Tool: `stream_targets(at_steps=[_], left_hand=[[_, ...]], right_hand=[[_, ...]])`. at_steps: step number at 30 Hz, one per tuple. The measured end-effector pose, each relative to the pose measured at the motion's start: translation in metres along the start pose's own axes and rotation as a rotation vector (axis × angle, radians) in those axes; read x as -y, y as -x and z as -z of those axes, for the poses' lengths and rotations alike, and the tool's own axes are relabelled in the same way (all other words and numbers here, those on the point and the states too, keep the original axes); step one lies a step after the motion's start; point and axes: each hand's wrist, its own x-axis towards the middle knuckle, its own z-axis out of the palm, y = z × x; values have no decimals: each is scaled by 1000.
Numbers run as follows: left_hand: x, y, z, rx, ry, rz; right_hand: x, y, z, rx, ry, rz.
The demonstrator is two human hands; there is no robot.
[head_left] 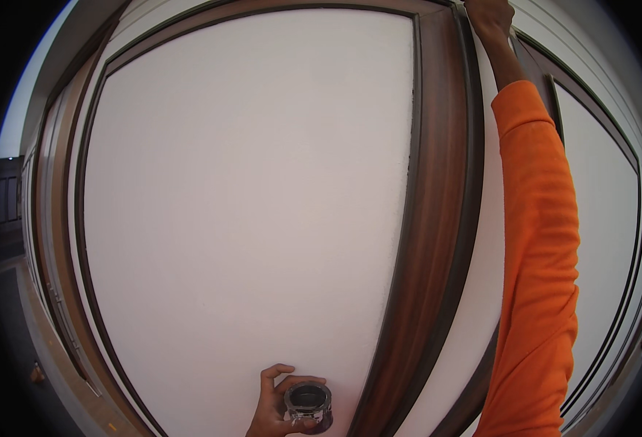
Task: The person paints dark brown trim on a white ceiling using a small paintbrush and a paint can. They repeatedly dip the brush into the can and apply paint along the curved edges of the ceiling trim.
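Low in the view, my left hand holds a small clear jar with its fingers curled around the side. The jar's round mouth faces me, and its inside looks dark. My right arm, in an orange sleeve, reaches up to the top edge of the view. There my right hand is closed beside the upper corner of a dark brown wooden frame. The picture's edge cuts that hand off, so I cannot make out what it grips. A large white panel fills the space inside the frame.
Dark, slightly ragged marks run along the panel's right edge. Another white panel with a dark border stands to the right, past my arm. At the far left are brown trim and a strip of floor.
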Motion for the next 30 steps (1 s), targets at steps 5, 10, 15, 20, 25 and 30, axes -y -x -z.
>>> stream_targets(at_steps=[5, 10, 15, 20, 25, 30], left_hand=[[-1, 0, -3, 15, 3, -19], [0, 0, -3, 8, -25, -9], [4, -1, -1, 20, -20, -39], [4, 0, -2, 4, -19, -15], [2, 1, -4, 15, -17, -16], [1, 1, -6, 8, -18, 1]], right_hand=[[-3, -8, 3, -56, 144, 100], [-3, -10, 4, 108, -49, -39], [0, -6, 7, 27, 53, 2], [-3, -6, 7, -14, 139, 24], [-3, -13, 10, 25, 49, -11], [-2, -15, 11, 61, 118, -12]])
